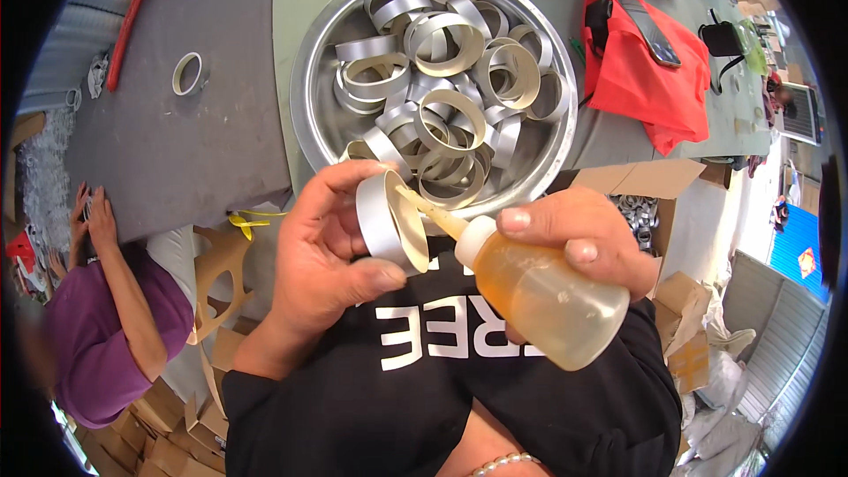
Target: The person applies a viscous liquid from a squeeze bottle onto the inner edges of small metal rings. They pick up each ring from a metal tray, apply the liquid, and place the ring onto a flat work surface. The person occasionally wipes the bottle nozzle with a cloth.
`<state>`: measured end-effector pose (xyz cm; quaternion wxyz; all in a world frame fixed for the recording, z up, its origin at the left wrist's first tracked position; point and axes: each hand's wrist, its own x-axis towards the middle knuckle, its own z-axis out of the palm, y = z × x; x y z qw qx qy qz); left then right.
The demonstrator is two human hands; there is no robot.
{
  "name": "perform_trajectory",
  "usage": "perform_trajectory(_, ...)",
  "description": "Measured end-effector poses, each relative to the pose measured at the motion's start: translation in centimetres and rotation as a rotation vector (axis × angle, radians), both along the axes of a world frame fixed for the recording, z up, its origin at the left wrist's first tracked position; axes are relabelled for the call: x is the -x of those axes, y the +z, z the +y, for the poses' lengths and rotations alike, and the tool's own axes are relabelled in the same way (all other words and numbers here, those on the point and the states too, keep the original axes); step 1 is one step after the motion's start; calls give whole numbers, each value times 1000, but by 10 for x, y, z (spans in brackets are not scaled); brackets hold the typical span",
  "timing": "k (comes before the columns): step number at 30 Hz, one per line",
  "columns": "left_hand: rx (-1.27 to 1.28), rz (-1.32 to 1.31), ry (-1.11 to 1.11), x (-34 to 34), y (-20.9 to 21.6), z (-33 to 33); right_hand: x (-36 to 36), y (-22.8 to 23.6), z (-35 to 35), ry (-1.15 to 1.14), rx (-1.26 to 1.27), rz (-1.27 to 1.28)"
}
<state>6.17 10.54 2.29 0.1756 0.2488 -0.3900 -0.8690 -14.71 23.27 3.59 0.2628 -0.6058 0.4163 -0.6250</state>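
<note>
one smooth silver ring (378, 223) is pinched between thumb and curled fingers of the left hand (320, 243), before a black shirt (353, 424), its pale opening facing right. the right hand (583, 231) wraps a translucent squeeze bottle (552, 305), slanting so its tapered nozzle (435, 214) points up-left at the ring's inner edge. beyond: a shiny round metal basin (304, 106) heaped with similar rings (367, 48).

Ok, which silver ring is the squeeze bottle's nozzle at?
The silver ring in the left hand: the nozzle tip is at its open side. The rings piled in the round metal basin sit apart.
</note>
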Motion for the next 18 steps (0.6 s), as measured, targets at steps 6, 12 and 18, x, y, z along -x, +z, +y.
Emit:
perform_trajectory(6, 725, 50, 26, 3, -2, -5, 2, 13, 11, 6, -418, -367)
perform_trajectory(12, 1093, 68, 121, 3, -2, -7, 4, -6, 4, -210, -342, -370)
perform_trajectory(18, 1421, 277, 147, 18, -10, -10, 8, -23, -18, -22, -611, -1102)
